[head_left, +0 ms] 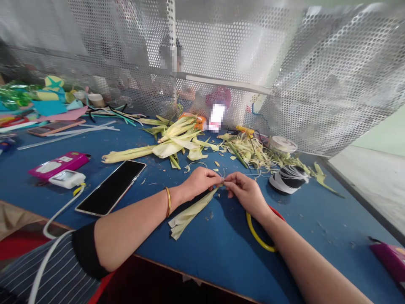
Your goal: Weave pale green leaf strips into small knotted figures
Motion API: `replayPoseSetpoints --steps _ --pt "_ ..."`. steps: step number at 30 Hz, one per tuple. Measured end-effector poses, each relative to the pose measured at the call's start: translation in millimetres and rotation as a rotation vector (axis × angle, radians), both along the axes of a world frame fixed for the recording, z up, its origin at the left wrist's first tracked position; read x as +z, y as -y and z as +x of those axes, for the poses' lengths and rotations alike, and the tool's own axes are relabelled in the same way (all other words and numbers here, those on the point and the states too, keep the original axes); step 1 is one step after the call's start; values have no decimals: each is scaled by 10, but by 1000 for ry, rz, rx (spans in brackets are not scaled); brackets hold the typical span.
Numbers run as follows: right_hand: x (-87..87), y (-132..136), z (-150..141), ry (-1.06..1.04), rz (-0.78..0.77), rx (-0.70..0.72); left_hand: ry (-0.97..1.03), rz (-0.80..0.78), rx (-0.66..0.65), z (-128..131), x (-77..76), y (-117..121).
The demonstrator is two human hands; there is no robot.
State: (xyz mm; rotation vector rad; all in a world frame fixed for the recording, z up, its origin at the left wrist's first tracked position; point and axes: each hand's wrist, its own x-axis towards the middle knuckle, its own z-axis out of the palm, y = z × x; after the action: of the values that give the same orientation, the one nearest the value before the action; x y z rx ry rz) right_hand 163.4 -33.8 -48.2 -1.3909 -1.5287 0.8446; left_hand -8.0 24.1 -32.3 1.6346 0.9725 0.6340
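My left hand pinches the tip of a pale green leaf strip that trails back across the blue table toward me. My right hand meets it fingertip to fingertip, closed on the same tip, where a thin thread seems to loop. A gold bangle sits on my left wrist. Under my right wrist lie a yellow ring and a red one. A spool wound with white thread stands just right of my hands.
Husk leaves and shredded scraps lie behind my hands. A black phone, a white charger with cable and a pink case lie at left. Perforated metal screens wall the back; people sit behind them.
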Motion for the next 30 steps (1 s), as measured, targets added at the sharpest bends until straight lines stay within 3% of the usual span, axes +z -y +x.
replayPoseSetpoints --steps 8,15,18,23,30 --pt "7 34 -24 -43 -49 -11 64 -57 87 10 -90 -61" --pt "23 21 -42 -131 -81 84 75 -113 92 -9 -12 -71" --pt "45 15 -25 -93 -45 84 64 -84 56 -20 14 -70" --pt "59 3 5 -14 116 -86 45 3 -6 -17 50 -48" --pt "-31 -15 -8 -29 59 51 14 106 -44 -17 48 -58"
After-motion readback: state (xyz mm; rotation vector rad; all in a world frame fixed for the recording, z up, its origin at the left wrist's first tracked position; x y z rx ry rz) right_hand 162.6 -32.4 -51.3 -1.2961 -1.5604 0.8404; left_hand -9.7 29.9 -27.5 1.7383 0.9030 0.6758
